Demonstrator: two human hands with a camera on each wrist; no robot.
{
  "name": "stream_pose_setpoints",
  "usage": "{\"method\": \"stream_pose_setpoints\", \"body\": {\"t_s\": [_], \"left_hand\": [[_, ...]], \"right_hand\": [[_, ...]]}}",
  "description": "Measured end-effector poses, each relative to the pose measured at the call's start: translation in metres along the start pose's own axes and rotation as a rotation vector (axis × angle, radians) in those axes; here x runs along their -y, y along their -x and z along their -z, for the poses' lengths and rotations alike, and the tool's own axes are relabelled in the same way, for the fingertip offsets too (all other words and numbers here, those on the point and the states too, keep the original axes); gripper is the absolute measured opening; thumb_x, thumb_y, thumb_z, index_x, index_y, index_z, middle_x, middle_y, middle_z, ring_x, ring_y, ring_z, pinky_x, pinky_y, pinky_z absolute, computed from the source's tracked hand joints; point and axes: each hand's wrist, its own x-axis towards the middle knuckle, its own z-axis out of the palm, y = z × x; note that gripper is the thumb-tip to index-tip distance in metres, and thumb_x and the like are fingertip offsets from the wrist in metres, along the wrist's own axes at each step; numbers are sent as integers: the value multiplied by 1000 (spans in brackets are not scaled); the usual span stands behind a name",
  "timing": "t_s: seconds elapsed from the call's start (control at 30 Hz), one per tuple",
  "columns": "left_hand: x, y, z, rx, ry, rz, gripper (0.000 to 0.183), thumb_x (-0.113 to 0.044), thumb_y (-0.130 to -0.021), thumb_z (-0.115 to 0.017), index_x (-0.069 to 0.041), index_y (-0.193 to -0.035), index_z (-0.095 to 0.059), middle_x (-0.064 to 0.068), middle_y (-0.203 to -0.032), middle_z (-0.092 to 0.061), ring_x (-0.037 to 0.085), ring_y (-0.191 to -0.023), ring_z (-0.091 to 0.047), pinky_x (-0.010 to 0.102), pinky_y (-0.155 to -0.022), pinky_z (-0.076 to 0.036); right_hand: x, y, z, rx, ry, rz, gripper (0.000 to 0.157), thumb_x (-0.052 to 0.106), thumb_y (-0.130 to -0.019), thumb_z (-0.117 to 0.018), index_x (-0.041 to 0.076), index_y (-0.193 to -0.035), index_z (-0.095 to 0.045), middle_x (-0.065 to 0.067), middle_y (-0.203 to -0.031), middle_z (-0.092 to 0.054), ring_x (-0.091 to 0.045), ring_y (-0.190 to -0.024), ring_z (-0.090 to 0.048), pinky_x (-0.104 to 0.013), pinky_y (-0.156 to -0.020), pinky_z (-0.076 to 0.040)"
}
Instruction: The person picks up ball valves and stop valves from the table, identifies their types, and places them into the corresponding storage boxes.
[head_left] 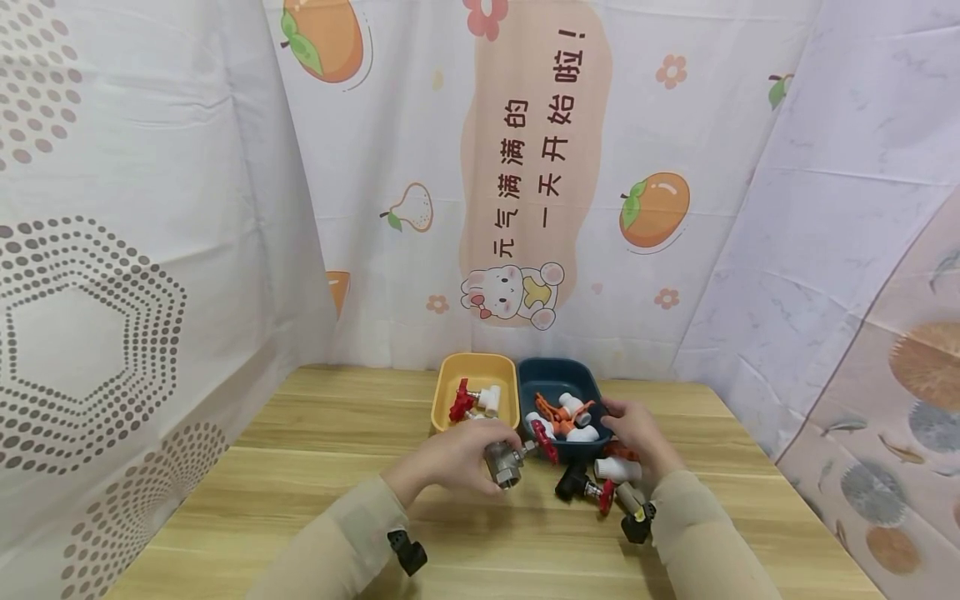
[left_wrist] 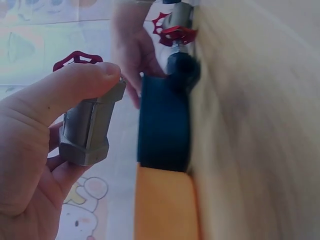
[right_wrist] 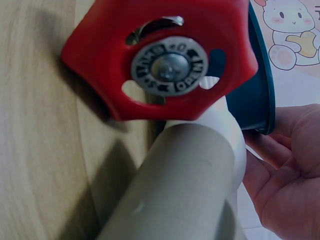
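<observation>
My left hand (head_left: 468,454) grips a metal gate valve (head_left: 504,464) with a red handwheel (head_left: 544,440), held above the table in front of the bins. In the left wrist view my thumb lies across the valve's grey body (left_wrist: 85,125). My right hand (head_left: 637,433) holds the right rim of the dark blue bin (head_left: 551,368), its fingers bent around the edge. White and orange plastic valves (head_left: 573,408) lie in the blue bin. The yellow bin (head_left: 450,367) beside it holds white fittings with red handles (head_left: 461,402).
Loose pieces lie on the table by my right hand: a black valve with a red wheel (head_left: 606,496), a white fitting (head_left: 618,469) and a greyish pipe piece (head_left: 628,497). Printed curtains (head_left: 405,292) stand behind the table (head_left: 337,433) and along both sides.
</observation>
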Motion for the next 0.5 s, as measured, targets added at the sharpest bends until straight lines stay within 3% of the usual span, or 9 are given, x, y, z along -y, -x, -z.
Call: {"method": "stream_pose_setpoints", "body": {"t_s": [0.5], "left_hand": [[2, -3, 28, -158, -43, -55, 58, -23, -73, -94, -21, -122, -63, -9, -116, -62, 7, -104, -57, 22, -87, -53]], "right_hand": [[-1, 1, 0, 14, -26, 19, 50, 1, -101, -57, -4, -149, -46, -33, -141, -52, -37, -113, -64, -42, -79, -60]]}}
